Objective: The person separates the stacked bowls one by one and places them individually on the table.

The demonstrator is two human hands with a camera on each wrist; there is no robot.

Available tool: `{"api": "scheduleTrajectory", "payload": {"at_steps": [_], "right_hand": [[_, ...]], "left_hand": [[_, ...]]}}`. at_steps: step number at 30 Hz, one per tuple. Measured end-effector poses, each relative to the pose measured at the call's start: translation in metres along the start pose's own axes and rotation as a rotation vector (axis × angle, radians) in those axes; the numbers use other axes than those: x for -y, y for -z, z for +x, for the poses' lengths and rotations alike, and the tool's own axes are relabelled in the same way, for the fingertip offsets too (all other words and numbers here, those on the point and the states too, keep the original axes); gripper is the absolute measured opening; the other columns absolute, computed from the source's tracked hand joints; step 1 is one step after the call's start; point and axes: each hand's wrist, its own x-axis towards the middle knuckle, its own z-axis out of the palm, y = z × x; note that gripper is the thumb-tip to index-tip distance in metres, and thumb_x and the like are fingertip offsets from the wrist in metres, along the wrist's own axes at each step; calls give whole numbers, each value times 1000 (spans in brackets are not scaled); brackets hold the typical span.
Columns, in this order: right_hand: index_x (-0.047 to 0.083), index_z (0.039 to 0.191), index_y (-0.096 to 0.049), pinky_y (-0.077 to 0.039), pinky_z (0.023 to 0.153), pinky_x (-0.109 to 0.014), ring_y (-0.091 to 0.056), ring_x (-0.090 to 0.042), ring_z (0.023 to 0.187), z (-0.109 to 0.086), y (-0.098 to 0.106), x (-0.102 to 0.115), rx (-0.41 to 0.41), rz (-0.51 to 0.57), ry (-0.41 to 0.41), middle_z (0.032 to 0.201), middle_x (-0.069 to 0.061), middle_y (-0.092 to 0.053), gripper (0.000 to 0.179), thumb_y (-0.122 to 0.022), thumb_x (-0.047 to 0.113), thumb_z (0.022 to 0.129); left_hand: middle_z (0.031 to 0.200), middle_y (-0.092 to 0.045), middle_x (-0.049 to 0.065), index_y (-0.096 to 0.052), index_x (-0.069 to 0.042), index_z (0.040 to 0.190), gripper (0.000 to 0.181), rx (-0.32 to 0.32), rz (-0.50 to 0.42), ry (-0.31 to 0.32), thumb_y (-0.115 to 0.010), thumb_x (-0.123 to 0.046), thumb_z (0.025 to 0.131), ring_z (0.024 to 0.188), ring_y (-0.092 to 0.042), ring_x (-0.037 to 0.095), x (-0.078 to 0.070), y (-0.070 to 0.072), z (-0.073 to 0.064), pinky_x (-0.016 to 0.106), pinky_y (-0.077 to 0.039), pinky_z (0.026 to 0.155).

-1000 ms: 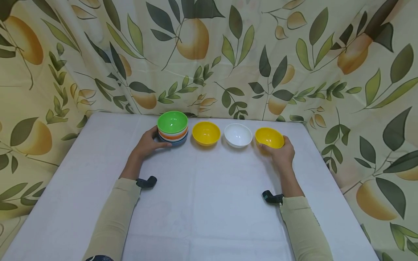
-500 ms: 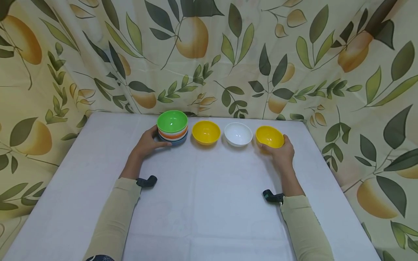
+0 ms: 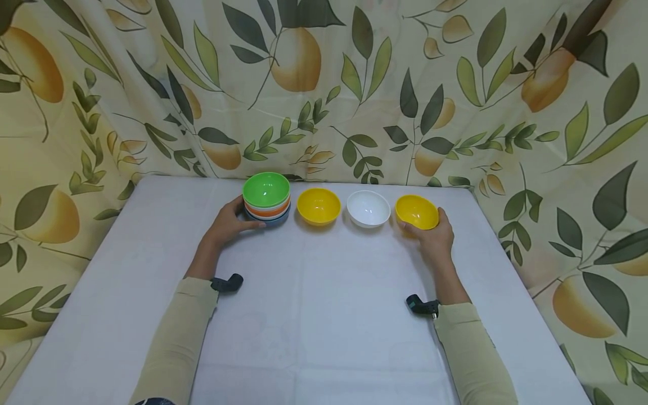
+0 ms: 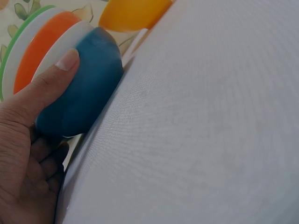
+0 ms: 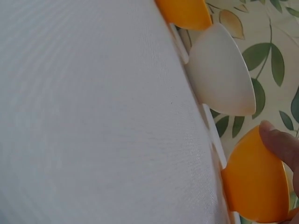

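Note:
At the far left of the row, my left hand [image 3: 225, 224] grips a stack of bowls [image 3: 268, 212]. A green bowl [image 3: 266, 189] tops it, with white and orange ones beneath. In the left wrist view my thumb presses the blue bowl [image 4: 91, 86] at the bottom; the fingers go partly out of sight behind it. My right hand [image 3: 437, 239] holds the right-hand yellow bowl [image 3: 417, 211] by its side, thumb in front and fingers around the right. That same yellow bowl [image 5: 256, 179] stands upright on the table in the right wrist view.
Between my hands stand another yellow bowl [image 3: 319, 206] and a white bowl [image 3: 368, 208], each upright. All the bowls line the back edge of a white-covered table [image 3: 314, 304]. A fruit-and-leaf patterned curtain [image 3: 364, 129] hangs right behind them.

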Motion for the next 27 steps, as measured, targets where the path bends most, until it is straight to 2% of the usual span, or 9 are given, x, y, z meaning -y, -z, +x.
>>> {"api": "scheduleTrajectory", "payload": {"at_steps": [5,15,27], "right_hand": [[9,170,-11,-22,128,-46,-26,-32,156,0,0,0,-1,4,4,173,-13,-21,115,-88,35,88],[11,170,-7,-22,128,-47,-22,-33,157,0,0,-1,22,4,-34,174,-13,-16,117,-87,36,89],[10,170,-8,-17,128,-50,-13,-34,160,-1,10,14,4,-36,-40,175,-15,-11,119,-84,50,88]], "left_hand": [[166,-39,13,-33,-8,165,107,-3,4,-11,-95,-27,80,154,-32,32,1,0,1,49,-27,126],[166,-38,11,-33,-9,165,108,4,4,10,-96,-28,80,155,-30,30,1,-1,0,47,-26,127],[166,-39,12,-33,-8,165,107,4,13,-1,-95,-29,81,154,-31,32,0,1,0,49,-26,127]]}}
